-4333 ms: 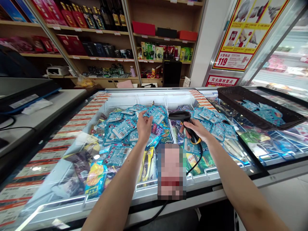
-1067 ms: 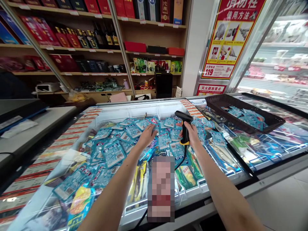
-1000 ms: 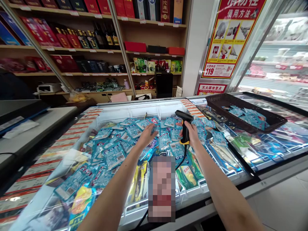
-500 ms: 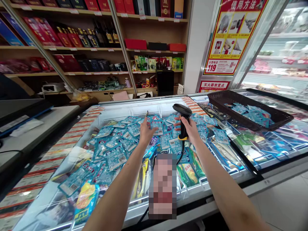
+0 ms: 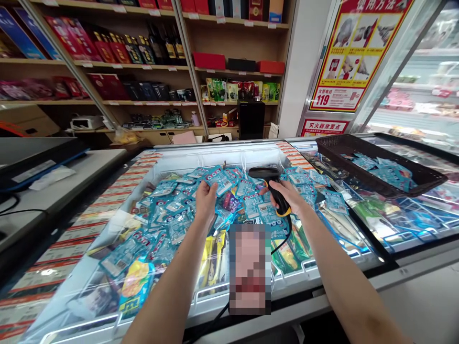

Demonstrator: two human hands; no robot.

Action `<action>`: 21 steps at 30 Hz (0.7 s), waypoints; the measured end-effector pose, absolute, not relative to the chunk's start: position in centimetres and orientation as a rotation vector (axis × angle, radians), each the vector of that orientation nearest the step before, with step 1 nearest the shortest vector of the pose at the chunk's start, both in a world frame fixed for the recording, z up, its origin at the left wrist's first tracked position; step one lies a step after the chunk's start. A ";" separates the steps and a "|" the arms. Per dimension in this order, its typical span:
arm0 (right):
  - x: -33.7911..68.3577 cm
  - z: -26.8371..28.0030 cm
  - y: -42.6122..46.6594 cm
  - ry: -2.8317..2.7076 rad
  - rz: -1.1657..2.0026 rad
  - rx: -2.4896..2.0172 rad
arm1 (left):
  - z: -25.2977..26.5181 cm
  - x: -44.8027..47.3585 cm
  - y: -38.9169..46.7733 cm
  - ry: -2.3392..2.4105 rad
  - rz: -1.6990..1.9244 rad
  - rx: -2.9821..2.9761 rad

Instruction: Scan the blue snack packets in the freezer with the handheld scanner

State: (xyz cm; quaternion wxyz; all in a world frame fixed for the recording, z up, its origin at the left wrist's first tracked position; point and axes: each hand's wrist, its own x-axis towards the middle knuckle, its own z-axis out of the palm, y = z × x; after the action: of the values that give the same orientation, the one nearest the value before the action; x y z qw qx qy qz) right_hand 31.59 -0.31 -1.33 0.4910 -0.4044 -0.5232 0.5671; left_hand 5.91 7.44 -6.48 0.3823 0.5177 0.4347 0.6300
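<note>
Between the thumb and fingers of my left hand (image 5: 205, 199) is the corner of a blue packet (image 5: 223, 182), its barcode label facing up. My right hand (image 5: 285, 193) is wrapped round the grip of a black and yellow barcode scanner (image 5: 281, 203). The scanner's head (image 5: 264, 172) points left, toward the packet, with a gap between them. A black cable hangs from the grip. Many similar blue packets (image 5: 178, 227) lie spread over the glass top of a freezer (image 5: 211, 152) beneath both hands.
A dark brown basket (image 5: 426, 183) holding more blue packets stands at the right. At the left is a counter (image 5: 96, 165) with a device on it. A pixelated block (image 5: 250, 270) covers the front centre. Shelves (image 5: 240, 43) of boxes and bottles line the back.
My left hand has closed on a blue packet and lifted its edge. My right hand has tilted the scanner, its head swinging left. The view has shifted slightly.
</note>
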 end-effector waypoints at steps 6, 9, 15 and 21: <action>31.2 -1.5 -0.5 -1.396 1.367 -1.034 | -6.5 6.2 7.4 1.222 1.551 1.372; 31.1 -1.4 -0.6 -1.433 1.381 -1.012 | -6.4 6.2 7.2 1.282 1.545 1.393; 31.3 -1.5 -0.8 -1.466 1.395 -0.958 | -6.2 6.4 6.9 1.236 1.570 1.376; 31.3 -1.5 -0.8 -1.452 1.410 -0.990 | -6.2 6.4 6.8 1.285 1.577 1.433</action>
State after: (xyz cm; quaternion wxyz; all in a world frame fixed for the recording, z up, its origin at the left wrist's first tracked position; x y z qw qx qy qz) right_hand 31.29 -0.83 -1.49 0.4297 -0.3968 -0.5819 0.5650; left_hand 6.41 6.77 -6.24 0.3211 0.5454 0.4890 0.6003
